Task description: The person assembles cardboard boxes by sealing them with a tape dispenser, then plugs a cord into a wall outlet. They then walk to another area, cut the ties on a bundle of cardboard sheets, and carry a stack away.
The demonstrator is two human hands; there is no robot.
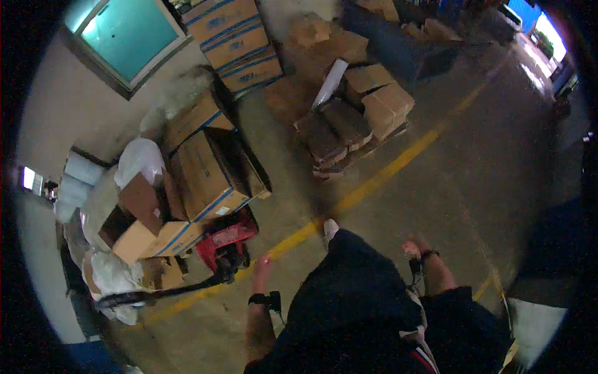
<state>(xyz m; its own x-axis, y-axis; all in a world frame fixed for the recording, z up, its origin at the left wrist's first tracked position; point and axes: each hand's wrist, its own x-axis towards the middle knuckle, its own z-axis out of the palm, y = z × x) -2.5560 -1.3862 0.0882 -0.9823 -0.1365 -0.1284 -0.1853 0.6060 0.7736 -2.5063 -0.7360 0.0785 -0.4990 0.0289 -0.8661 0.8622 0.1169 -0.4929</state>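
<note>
My left hand [262,272] hangs beside my dark clothing, to the right of a red pallet jack [227,240] with a long black handle. A gap of floor seems to lie between the hand and the jack. On the other side of my body, my right hand [416,247] hangs over the bare concrete, away from any object. Both wrists carry black bands with small devices. Nothing shows in either hand, but dim light and blur hide how the fingers are set.
Open and tipped cardboard boxes [202,168] and plastic-wrapped bundles [138,163] crowd the left wall. Farther ahead, a pallet [358,161] holds brown cartons and a white roll [330,84]. Taped cartons [240,47] stand stacked behind. A yellow line [398,163] crosses the floor diagonally.
</note>
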